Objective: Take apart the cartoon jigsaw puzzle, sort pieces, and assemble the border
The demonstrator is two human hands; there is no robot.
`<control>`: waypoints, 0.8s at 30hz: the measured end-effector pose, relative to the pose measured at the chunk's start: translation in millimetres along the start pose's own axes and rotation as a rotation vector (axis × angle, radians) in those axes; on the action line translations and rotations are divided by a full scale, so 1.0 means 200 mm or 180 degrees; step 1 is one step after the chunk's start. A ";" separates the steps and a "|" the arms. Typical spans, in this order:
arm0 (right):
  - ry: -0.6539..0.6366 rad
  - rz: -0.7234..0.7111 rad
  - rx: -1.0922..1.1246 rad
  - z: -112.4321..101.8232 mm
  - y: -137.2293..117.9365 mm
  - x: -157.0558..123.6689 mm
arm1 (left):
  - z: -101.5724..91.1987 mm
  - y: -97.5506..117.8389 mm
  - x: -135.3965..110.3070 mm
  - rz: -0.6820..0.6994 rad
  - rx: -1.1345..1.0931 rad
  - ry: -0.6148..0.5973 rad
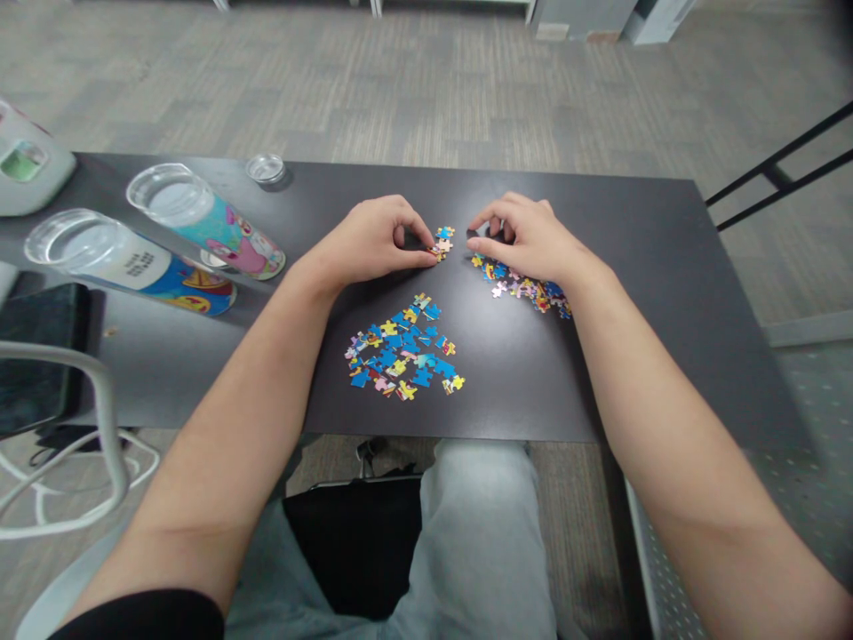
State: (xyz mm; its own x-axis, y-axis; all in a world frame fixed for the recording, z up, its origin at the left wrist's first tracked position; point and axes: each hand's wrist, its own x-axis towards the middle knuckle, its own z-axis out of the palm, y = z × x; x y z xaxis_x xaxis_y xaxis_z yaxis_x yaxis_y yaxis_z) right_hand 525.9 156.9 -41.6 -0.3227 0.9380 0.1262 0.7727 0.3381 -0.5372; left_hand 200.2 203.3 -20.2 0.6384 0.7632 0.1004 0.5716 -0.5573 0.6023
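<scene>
My left hand (pixel 379 238) is closed, its thumb and forefinger pinching the left side of a small joined cluster of jigsaw pieces (pixel 445 244) on the dark table. Just right of that cluster, my right hand (pixel 526 236) hovers with thumb and forefinger a little apart; I see nothing between them. Beneath and beside the right hand lies a pile of mixed pink, yellow and blue jigsaw pieces (pixel 530 289), partly covered by it. Nearer to me is a spread of loose, mostly blue and yellow jigsaw pieces (pixel 403 351).
Two clear printed canisters (pixel 206 222) (pixel 133 262) lie at the left, with a round clear lid (pixel 265 169) behind them. A white device (pixel 30 164) stands at the far left corner, and a black tablet-like object (pixel 40 356) sits nearer. The table's (pixel 666 356) front edge is close to my legs.
</scene>
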 end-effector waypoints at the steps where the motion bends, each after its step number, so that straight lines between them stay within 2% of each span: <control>1: -0.0003 -0.0021 -0.0011 0.00 0.01 0.00 | -0.01 0.02 0.00 -0.0007 -0.0029 -0.0011; 8: -0.0010 -0.0047 -0.0010 0.01 0.01 0.00 | -0.08 0.14 -0.03 0.0111 -0.0309 -0.0446; 14: -0.0124 -0.0029 0.0002 -0.01 -0.02 -0.01 | -0.03 0.06 -0.01 -0.0116 -0.0160 0.0021; 17: -0.0151 -0.0040 0.0006 -0.01 -0.02 -0.01 | 0.00 0.01 0.00 -0.0102 -0.0017 0.0049; 24: -0.0100 -0.0022 0.0033 0.00 -0.02 -0.01 | 0.01 0.01 0.00 -0.0308 -0.0006 0.0410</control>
State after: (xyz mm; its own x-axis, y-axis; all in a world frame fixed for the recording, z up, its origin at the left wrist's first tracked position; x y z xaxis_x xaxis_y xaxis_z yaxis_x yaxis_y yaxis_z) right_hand 524.1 153.8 -39.2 -0.3453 0.9327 0.1037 0.7647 0.3437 -0.5451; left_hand 202.9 201.5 -20.3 0.5089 0.8490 0.1424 0.6262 -0.4786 0.6155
